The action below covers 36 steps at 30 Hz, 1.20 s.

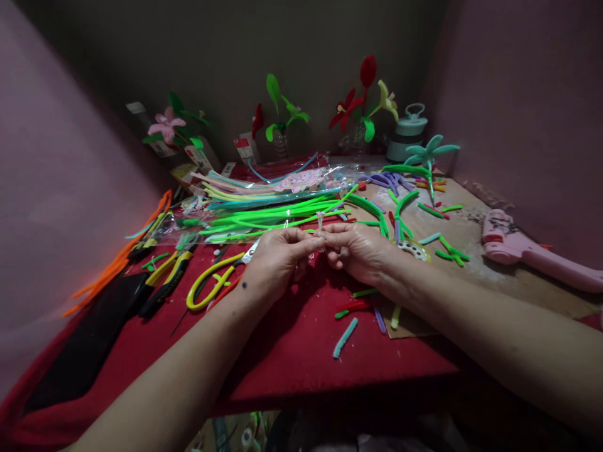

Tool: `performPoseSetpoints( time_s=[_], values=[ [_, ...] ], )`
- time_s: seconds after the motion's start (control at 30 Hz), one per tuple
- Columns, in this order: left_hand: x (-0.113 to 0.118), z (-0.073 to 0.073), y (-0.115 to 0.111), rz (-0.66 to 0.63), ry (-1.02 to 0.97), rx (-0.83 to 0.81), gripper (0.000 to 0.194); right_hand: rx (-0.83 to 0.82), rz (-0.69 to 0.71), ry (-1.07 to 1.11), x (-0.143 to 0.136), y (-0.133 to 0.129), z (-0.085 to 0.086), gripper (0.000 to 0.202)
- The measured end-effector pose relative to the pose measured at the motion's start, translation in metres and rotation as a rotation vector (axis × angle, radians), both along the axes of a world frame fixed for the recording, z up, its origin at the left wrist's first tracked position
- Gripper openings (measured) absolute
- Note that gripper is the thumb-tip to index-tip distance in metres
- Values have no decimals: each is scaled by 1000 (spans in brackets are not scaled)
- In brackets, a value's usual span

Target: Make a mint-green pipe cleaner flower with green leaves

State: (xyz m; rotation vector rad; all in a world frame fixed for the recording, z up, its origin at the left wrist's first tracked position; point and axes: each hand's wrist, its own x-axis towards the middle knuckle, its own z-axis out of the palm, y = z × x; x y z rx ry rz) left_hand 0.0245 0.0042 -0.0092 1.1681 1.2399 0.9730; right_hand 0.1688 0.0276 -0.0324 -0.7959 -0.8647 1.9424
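Over the middle of the red-covered table, both hands meet at the fingertips. My left hand [276,258] pinches the stem of a small bunch of pale, thin stamens [320,220]. From the other side, my right hand [360,251] closes thumb and index finger on the same bunch, its other fingers curled. The pale tips stick up above the fingers; the lower part is mostly hidden. Just left of my left hand lie yellow-handled scissors [200,290], their blades partly behind the hand. Bright green pipe cleaners [254,216] lie beyond the fingers.
Pliers [172,276] and orange pipe cleaners [122,257] lie at left. A pink glue gun [509,242] rests on brown cardboard [464,292] at right. Behind stand pipe-cleaner flowers [346,110] and a teal-lidded bottle [409,135]. A short teal piece [345,339] lies near the front.
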Motion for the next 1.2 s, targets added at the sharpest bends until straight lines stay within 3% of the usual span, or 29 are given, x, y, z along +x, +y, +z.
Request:
performPoseSetpoints(
  time_s=[0.13, 0.3, 0.47, 0.67, 0.77, 0.97, 1.2],
  values=[
    [-6, 7, 3, 103, 258, 226, 18, 46, -105, -49, 1, 2, 8, 11],
    [-11, -7, 13, -43, 787, 422, 14, 67, -247, -50, 7, 6, 11, 12],
    [-2, -15, 12, -109, 1161, 436, 20, 47, -254, -29, 8, 7, 10, 14],
    [4, -18, 14, -165, 1351, 440, 24, 53, -228, -65, 7, 9, 8, 12],
    [3, -16, 15, -216, 1289, 436, 22, 58, -226, -52, 8, 10, 7, 12],
    [-11, -3, 12, -149, 778, 205, 18, 75, -236, -30, 8, 11, 6, 12],
    [-24, 11, 1, -132, 482, 76, 15, 76, -217, -21, 8, 11, 1, 19]
  ],
)
